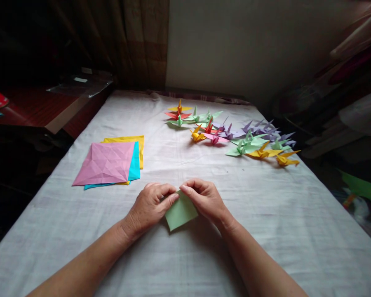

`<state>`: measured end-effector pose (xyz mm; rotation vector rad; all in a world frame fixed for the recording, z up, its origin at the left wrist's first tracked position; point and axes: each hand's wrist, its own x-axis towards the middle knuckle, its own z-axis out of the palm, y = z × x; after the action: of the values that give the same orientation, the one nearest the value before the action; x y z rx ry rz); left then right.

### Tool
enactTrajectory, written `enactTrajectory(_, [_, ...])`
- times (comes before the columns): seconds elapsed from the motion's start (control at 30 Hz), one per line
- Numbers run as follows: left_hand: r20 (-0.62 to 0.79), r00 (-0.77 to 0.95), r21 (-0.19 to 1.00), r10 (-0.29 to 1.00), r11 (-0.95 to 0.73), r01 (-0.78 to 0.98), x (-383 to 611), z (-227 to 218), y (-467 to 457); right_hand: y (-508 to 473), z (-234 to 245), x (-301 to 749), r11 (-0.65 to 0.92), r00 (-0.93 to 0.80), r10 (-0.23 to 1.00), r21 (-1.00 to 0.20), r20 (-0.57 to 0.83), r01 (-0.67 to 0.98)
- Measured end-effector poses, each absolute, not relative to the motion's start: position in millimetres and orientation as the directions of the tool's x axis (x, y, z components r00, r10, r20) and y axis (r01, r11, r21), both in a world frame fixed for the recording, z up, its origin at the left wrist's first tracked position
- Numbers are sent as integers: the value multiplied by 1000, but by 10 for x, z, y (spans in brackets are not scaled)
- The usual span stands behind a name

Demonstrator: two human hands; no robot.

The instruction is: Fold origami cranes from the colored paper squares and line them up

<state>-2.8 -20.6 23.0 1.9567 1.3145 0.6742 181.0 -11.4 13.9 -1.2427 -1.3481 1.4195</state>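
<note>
A small folded square of light green origami paper (181, 212) is held a little above the white cloth, one corner pointing toward me. My left hand (153, 204) pinches its upper left edge between thumb and fingers. On the other side, my right hand (205, 200) grips the top corner, thumb and forefinger close to the left thumb. Both hands are closed on the paper, and their fingertips partly hide its upper edges. The layers inside the fold cannot be made out.
Left of my hands lies a stack of creased pink (109, 163), blue and yellow paper sheets. Several folded paper cranes (247, 142) in green, purple, yellow, red and pink stand at the back right. A clear plastic bag (83, 82) rests on a brown wooden surface (62, 111) at left.
</note>
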Motion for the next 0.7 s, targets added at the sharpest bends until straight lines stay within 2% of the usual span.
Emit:
enactTrajectory(0.17, [61,305,794,951,-232,563,-100,142,-205,-86,94,1872,-51,-18,998,-984,-55,169])
enactTrajectory(0.27, [80,239,792,968,-207,575,-141,94,-191,-81,57,1912,29,27,999,-950,40,310])
enactTrajectory(0.37, [160,157,748,975,-223,625,-177,72,-144,-64,33,1939,158,6,982,-839,189,521])
enactTrajectory(0.47, [322,145,631,936,-326,704,-197,73,-107,-28,16,1956,206,-11,957,-654,289,728])
enactTrajectory(0.57, [431,316,437,845,-502,747,-163,71,-139,3,1,1958,184,-10,949,-525,316,831])
enactTrajectory(0.63, [394,469,323,790,-597,734,-114,57,-188,12,-8,1955,172,-14,950,-484,313,858])
enactTrajectory(0.7, [319,554,269,769,-634,726,-65,34,-232,15,-15,1950,154,-10,954,-463,299,873])
